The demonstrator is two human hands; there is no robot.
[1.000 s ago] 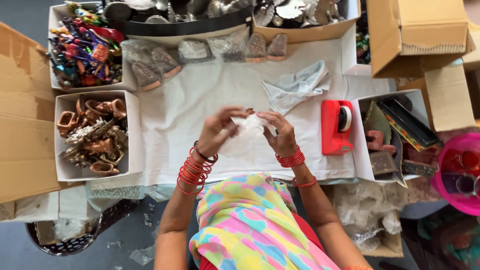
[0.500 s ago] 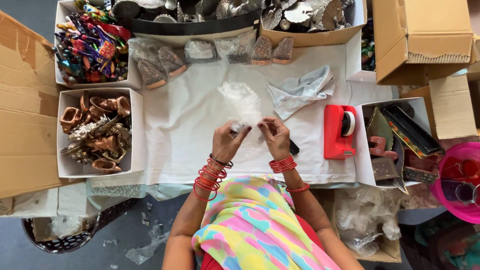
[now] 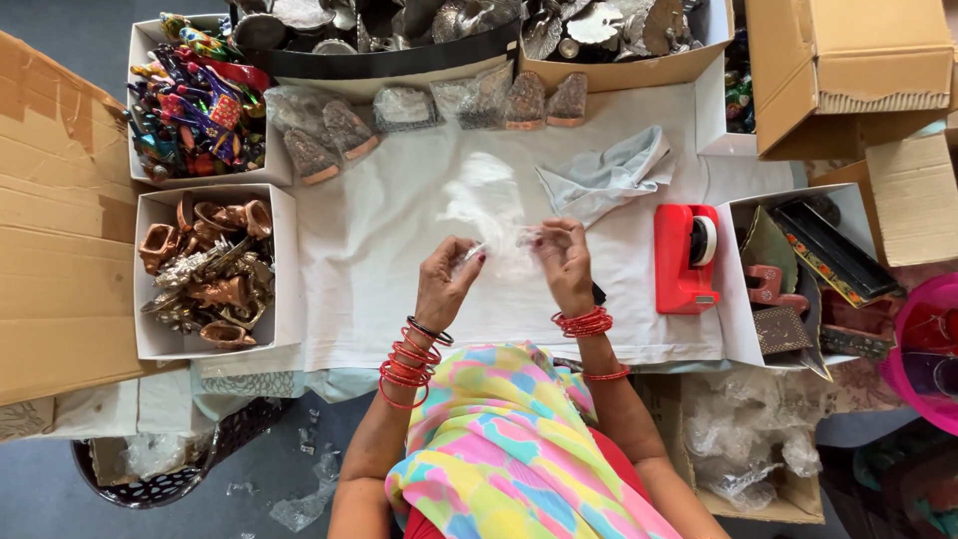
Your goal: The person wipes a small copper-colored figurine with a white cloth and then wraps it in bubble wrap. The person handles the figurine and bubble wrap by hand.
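My left hand (image 3: 446, 282) and my right hand (image 3: 563, 262) each pinch an edge of a clear plastic bag (image 3: 491, 212) and hold it spread open above the white sheet (image 3: 389, 269). The bag is thin and see-through, and it stretches away from me toward the far side of the sheet. Both wrists wear red bangles. A crumpled grey cloth (image 3: 605, 176) lies just beyond my right hand. A red tape dispenser (image 3: 686, 257) stands to the right of that hand.
A white box of brass and copper figurines (image 3: 208, 271) sits at the left, a box of colourful figures (image 3: 195, 104) behind it. Bagged brown items (image 3: 329, 141) line the far edge. Cardboard boxes (image 3: 60, 230) flank both sides. A pink tub (image 3: 926, 349) is at the right.
The bag was bunched up between my hands near my body. Both hands have since pulled it open and stretched it out flat away from me.
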